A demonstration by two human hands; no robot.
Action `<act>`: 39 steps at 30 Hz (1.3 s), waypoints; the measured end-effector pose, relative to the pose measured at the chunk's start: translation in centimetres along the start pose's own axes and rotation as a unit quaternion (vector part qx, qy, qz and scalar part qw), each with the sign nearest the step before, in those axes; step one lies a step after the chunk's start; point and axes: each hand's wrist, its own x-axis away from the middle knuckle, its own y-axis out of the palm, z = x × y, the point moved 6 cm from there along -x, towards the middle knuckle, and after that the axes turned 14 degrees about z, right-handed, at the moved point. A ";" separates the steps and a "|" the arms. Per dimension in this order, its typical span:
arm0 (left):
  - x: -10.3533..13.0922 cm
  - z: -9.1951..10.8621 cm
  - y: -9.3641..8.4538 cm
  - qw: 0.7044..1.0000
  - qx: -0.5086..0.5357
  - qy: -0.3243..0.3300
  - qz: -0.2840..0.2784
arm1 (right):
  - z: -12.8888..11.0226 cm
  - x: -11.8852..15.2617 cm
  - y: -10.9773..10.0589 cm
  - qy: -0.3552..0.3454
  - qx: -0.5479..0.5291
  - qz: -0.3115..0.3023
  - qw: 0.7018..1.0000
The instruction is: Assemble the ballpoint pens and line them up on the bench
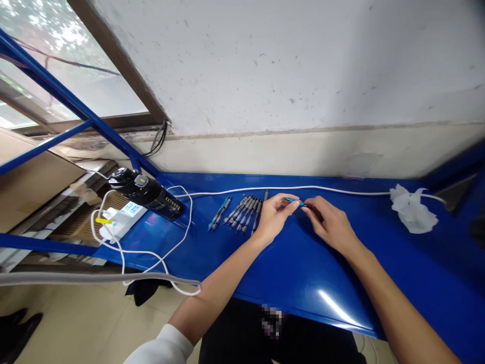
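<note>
Over the blue shelf (299, 263), a blue pen part (294, 200) is held between both hands. My left hand (276, 215) is closed on its left portion, thumb on top. The fingertips of my right hand (329, 222) pinch its right end, where a small dark tip shows. Left of my left hand lie several grey and black pens (244, 212) side by side, the rightmost partly behind that hand. Further left, blue and clear pens (220, 213) lie close together, apart from the grey group.
A black bottle (151, 194) lies on the left beside a white power strip (123, 221) with looped white cable (166, 255). The cable also runs along the shelf's back. Crumpled white tissue (413, 210) lies at the right. Blue frame bars (64, 101) stand at the left.
</note>
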 end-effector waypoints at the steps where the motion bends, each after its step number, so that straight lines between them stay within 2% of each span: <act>1: 0.0 0.0 0.0 1.000 -0.001 0.001 0.001 | -0.1 0.0 0.1 -0.007 -0.001 -0.005 1.000; 7: 0.1 -0.1 0.1 1.000 0.002 -0.005 -0.001 | 0.1 0.0 0.0 0.012 0.002 0.003 1.000; 12: 0.1 0.0 0.1 1.000 0.003 -0.002 0.001 | -0.2 0.1 0.1 -0.009 -0.001 -0.009 1.000; 16: 0.1 -0.1 0.1 1.000 0.006 -0.008 0.000 | 0.2 0.1 -0.1 0.019 0.004 0.008 1.000; 22: 0.0 -0.1 0.0 1.000 0.008 -0.006 -0.001 | -0.2 0.0 0.0 -0.019 -0.001 0.002 1.000; 39: 0.1 0.2 0.0 1.000 0.023 -0.005 0.000 | 0.1 0.0 -0.1 -0.010 -0.017 0.026 0.999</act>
